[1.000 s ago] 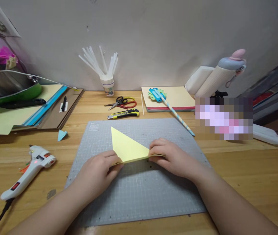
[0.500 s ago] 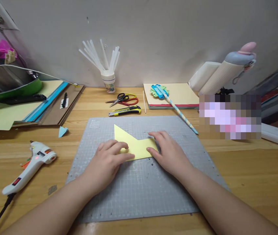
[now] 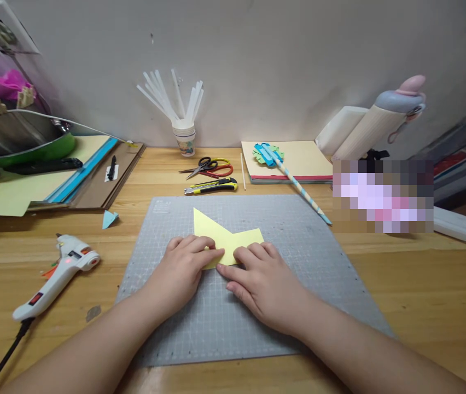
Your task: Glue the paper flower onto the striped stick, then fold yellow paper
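Note:
A folded sheet of yellow paper lies on the grey cutting mat, with a tall point at its upper left and a short flap to the right. On its left part rests my left hand, fingers loosely bent and lying on the paper, pressing it from above. My right hand lies over the lower right part. Its index fingertip touches the folded bottom edge near the left hand, and the thumb sits apart over the mat. Neither hand is closed around the paper.
Left of the mat lies a white glue gun, near a blue paper scrap. Behind the mat are a utility knife, scissors and a cup of white sticks. A striped paper stick overlaps the mat's far right corner.
My right hand has slid from the paper's right end toward the left and nearer to me, onto the bottom edge. My left hand stays on the paper. The view has shifted slightly.

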Demonstrator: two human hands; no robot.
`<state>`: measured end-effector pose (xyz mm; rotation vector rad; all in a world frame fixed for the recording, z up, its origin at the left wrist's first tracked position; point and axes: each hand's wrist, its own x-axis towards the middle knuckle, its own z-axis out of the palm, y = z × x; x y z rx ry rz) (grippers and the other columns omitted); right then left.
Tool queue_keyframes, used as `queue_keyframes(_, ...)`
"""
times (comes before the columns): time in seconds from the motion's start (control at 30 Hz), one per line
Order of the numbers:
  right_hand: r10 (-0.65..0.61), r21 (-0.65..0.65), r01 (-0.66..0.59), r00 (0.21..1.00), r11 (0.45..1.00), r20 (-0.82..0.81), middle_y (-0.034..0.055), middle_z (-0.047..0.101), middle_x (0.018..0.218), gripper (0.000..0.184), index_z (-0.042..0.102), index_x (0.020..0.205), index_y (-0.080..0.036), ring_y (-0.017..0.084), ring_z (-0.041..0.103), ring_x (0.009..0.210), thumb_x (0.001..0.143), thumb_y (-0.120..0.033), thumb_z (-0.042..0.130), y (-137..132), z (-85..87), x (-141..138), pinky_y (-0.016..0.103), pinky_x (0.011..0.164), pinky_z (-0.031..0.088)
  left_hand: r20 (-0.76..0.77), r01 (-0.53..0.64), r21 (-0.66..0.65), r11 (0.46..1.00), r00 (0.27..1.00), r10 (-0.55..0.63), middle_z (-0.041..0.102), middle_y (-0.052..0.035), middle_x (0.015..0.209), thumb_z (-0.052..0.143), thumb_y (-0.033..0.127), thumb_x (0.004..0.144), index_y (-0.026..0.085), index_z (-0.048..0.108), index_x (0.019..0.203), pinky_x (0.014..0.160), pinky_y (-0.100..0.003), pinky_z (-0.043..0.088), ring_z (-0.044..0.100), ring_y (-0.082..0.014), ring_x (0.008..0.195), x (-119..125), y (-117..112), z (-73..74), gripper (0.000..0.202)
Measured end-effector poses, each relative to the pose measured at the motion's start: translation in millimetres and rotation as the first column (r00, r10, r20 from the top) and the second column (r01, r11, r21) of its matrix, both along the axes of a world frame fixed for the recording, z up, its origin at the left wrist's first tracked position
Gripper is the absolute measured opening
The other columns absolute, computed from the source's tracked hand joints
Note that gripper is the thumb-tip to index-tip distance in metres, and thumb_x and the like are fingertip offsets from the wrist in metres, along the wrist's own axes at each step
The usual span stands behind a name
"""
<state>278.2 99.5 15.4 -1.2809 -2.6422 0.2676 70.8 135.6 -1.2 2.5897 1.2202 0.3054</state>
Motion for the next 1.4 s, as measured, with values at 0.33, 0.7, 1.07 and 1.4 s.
queue_keyframes(0.33,-0.285,0.047,0.281,0.947,0.959,0.152,0.0050,0.057,0.085,0.032,0.071,0.089,-0.029,0.022,0.048,0.084,0.094,-0.032,0.039,-6,5.5,44,0.043,0.077,0.026,-0.009,-0.003,0.008,1.000,1.000,0.003,0.061,-0.0023,0.111,0.035,0.007,0.088,0.034,0.059,0.115,0.081,-0.038,0.032,0.053,-0.0187,0.100,1,0,1.0,0.045)
queue_keyframes(0.7,-0.075,0.056,0.074,0.997,0.996,0.025,0.0104,0.057,0.120,0.021,0.066,0.102,-0.022,0.026,0.050,0.111,0.085,-0.031,0.057,25,14.2,39,0.047,0.097,0.030,-0.008,-0.043,0.088,0.995,0.999,0.044,0.059,-0.0069,0.120,0.058,0.046,0.081,0.027,0.059,0.112,0.088,-0.043,0.033,0.052,-0.0250,0.107,4,1,6.4,0.036)
queue_keyframes(1.07,0.175,0.047,-0.171,0.980,0.984,-0.097,0.0110,0.059,0.121,0.029,0.059,0.115,-0.021,0.023,0.053,0.112,0.087,-0.025,0.057,40,-10.3,34,0.039,0.092,0.043,0.051,0.013,0.228,0.973,0.998,-0.026,0.071,-0.0006,0.084,0.049,0.029,0.089,0.021,0.066,0.086,0.076,-0.034,0.036,0.062,-0.0159,0.081,5,1,7.0,0.019)
queue_keyframes(1.4,0.185,0.347,-0.101,0.959,0.932,-0.216,0.0048,0.071,0.092,0.017,0.063,0.100,-0.018,0.015,0.065,0.083,0.091,-0.017,0.049,21,3.1,30,0.026,0.071,0.046,0.162,0.016,0.452,0.892,0.982,-0.100,0.072,0.0012,0.090,0.060,0.019,0.083,0.023,0.064,0.097,0.078,-0.033,0.036,0.061,-0.0151,0.081,7,-17,28.5,0.016)
